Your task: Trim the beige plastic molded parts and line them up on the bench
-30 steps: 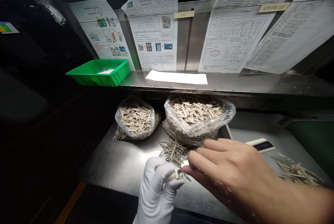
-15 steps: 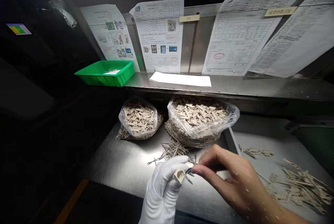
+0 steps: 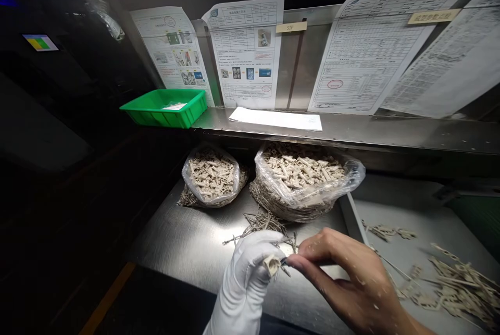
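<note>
My left hand (image 3: 242, 282), in a white glove, is closed around a small beige moulded part (image 3: 272, 265) whose hollow end faces me. Thumb and forefinger of my bare right hand (image 3: 347, 272) pinch a thin dark piece (image 3: 285, 261) against the side of that part. I cannot make out what kind of piece it is. Just beyond my fingers lies a loose heap of thin greyish sticks (image 3: 263, 223). Behind it stand two open clear plastic bags full of similar beige parts, a smaller bag (image 3: 211, 176) and a larger bag (image 3: 302, 173).
On the right, a grey tray (image 3: 394, 189) contains beige sprue-like scraps (image 3: 457, 288). A metal shelf (image 3: 351, 132) crosses above the bags, carrying a green bin (image 3: 164, 108) and a folded white paper (image 3: 275, 119). Printed sheets (image 3: 246, 53) hang behind.
The whole view has shifted slightly, so the surroundings appear a little further right. Both hands keep nearly the same grip, and the beige part is turned slightly.
</note>
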Motion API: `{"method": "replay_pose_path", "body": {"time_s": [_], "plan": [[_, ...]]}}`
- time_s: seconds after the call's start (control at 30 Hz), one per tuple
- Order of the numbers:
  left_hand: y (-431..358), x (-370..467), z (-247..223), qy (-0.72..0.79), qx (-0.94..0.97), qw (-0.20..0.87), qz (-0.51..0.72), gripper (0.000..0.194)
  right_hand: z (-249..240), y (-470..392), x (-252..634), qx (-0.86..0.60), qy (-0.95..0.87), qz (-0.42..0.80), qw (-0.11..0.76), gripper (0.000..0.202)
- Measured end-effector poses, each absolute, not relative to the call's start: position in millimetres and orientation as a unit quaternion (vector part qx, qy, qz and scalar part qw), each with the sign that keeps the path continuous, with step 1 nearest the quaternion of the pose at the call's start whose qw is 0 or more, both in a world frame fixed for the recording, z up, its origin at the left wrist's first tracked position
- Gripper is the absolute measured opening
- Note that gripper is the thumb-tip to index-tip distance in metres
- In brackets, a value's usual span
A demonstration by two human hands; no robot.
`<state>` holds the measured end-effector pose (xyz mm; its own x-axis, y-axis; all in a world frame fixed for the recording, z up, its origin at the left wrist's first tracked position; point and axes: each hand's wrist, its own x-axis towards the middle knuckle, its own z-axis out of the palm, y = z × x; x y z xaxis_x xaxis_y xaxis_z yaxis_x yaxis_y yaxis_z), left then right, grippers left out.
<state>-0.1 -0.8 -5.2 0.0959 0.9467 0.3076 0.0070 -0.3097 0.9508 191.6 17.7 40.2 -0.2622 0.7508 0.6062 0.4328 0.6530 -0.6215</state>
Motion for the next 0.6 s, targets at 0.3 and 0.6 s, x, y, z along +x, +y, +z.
{"method": "replay_pose_path", "body": {"time_s": [0.3, 0.6], "plan": [[6, -5, -5, 0.317, 0.564, 0.591, 0.481, 0.024, 41, 20, 194, -0.453, -0.682, 0.438, 0.371, 0.03], [8, -4, -6, 0.387, 0.634, 0.458, 0.488, 0.02, 20, 33, 193, -0.463, -0.667, 0.458, 0.361, 0.025]]}}
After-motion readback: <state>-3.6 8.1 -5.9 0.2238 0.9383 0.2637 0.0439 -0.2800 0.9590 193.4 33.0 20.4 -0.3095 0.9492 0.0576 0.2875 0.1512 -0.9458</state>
